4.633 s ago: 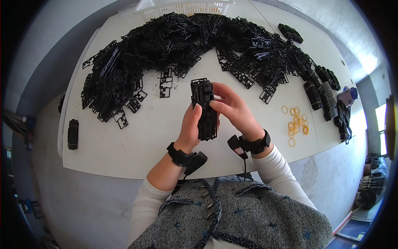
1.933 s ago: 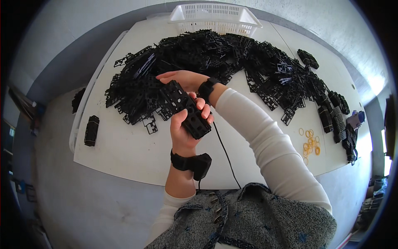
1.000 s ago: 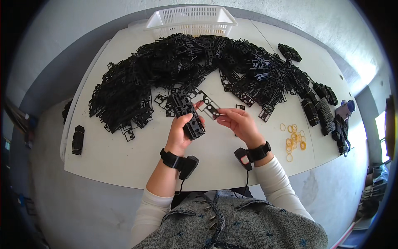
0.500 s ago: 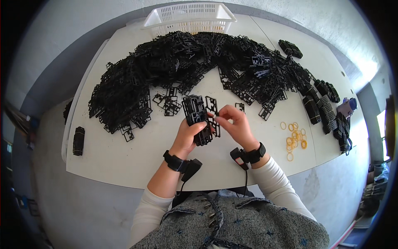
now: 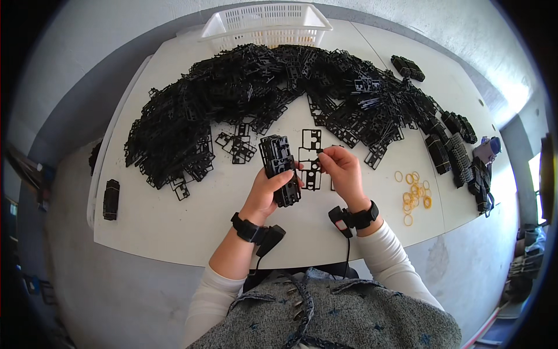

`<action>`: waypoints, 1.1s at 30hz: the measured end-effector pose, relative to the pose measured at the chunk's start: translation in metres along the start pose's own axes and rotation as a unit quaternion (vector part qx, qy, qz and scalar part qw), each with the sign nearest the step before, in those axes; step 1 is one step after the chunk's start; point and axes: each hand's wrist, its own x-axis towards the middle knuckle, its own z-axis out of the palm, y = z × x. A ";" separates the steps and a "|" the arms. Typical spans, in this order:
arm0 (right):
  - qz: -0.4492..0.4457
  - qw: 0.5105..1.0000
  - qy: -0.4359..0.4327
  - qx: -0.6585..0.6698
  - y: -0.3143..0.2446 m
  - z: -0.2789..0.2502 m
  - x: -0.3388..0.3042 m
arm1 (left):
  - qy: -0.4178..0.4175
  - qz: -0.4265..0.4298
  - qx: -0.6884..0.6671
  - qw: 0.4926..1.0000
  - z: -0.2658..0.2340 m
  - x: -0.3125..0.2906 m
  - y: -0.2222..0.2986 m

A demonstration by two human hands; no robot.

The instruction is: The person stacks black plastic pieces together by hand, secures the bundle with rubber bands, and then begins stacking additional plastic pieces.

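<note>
My left hand (image 5: 264, 191) is closed around a thick stack of black plastic frames (image 5: 280, 168), its thumb lying across the front. Just right of that stack, my right hand (image 5: 343, 168) pinches the right edge of a single flat black frame (image 5: 310, 152) with rectangular openings. This frame is held upright with its face toward me. Beyond both hands a large curved heap of the same black frames (image 5: 232, 87) spreads over the white table (image 5: 232, 230). Part of another frame shows behind my right hand, mostly hidden.
Yellow rubber bands (image 5: 415, 192) lie right of my right hand. Banded black bundles (image 5: 437, 154) stand along the right side beside a purple cup-like item (image 5: 487, 150). Single bundles sit at the left edge (image 5: 111, 199) and far right (image 5: 407, 68). A white basket (image 5: 264, 26) stands behind the heap.
My right hand has moved slightly right, drawing the single frame away from the stack and turning its face toward me. My left hand still holds the stack, nearly in place.
</note>
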 end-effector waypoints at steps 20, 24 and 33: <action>0.088 0.980 -0.064 0.166 -0.016 -0.003 0.000 | 0.079 0.041 -0.100 0.991 -0.003 0.001 0.002; -0.151 0.975 -0.027 -0.162 -0.027 -0.012 0.002 | 0.085 0.016 0.009 0.996 -0.002 -0.001 0.001; -0.037 0.984 -0.106 -0.140 -0.033 -0.020 0.001 | 0.032 0.009 -0.003 0.999 -0.004 0.002 0.000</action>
